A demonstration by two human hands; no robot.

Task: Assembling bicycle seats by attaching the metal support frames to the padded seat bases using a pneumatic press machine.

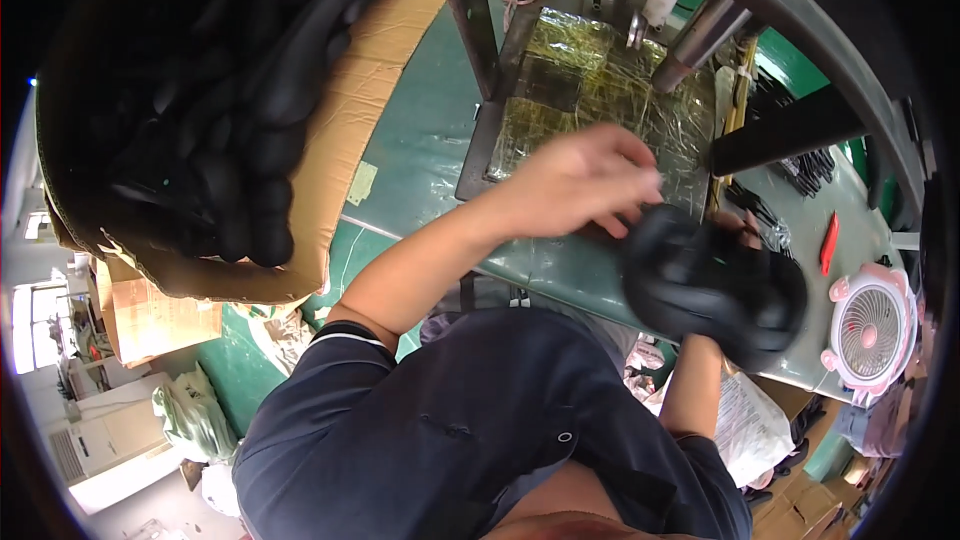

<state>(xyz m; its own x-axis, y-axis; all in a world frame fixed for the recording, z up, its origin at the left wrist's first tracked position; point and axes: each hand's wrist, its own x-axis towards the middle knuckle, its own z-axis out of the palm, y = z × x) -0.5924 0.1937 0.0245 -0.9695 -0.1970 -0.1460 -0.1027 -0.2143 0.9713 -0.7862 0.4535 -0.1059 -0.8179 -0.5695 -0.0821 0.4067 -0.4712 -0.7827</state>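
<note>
My right hand (738, 229) is wrapped round a bulky, glossy black moulded piece (715, 285) with rounded lobes. Its fingers show past the far side of the piece, which hides most of the palm; the exact kind cannot be told. Just left of it, my left hand (590, 183) hovers with fingers loosely bent and apart, somewhat blurred, and nothing visible in them. Beyond that hand lies a flat plate (545, 125) covered with shiny, yellowish clear tape, under a metal cylinder (700, 40) of a machine.
A large cardboard box (365, 70) at the left is heaped with similar black pieces (230, 120). Dark machine frame bars (468, 15) rise round the plate. On the green table's right stand a pink fan (868, 330), a red tool (829, 243) and bundles of thin black strips (808, 172).
</note>
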